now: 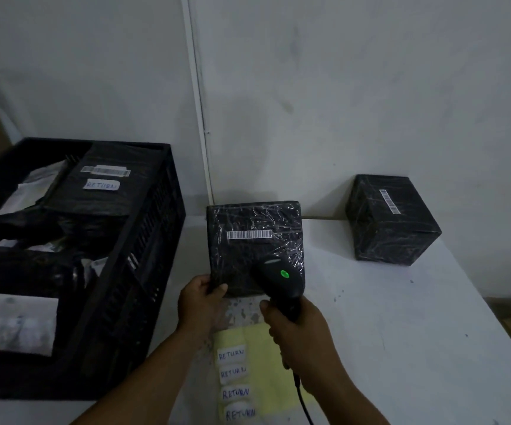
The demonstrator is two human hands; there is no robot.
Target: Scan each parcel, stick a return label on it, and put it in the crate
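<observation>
A black plastic-wrapped parcel (pixel 254 240) with a white barcode strip on top sits tilted at the table's middle. My left hand (pixel 202 305) grips its near left corner. My right hand (pixel 297 329) holds a black barcode scanner (pixel 281 279) whose green light glows, its head over the parcel's near edge. A second black parcel (pixel 390 219) with a barcode stands at the back right. A yellow sheet (pixel 266 342) carrying several white RETURN labels (pixel 231 354) lies below my hands. The black crate (pixel 143 250) on the left holds several parcels, one marked RETURN.
The white table (pixel 401 332) ends at a right edge running diagonally. A grey wall with a vertical white conduit (pixel 199 111) stands behind. The scanner's cable (pixel 304 406) trails toward me. The crate takes up the table's left side.
</observation>
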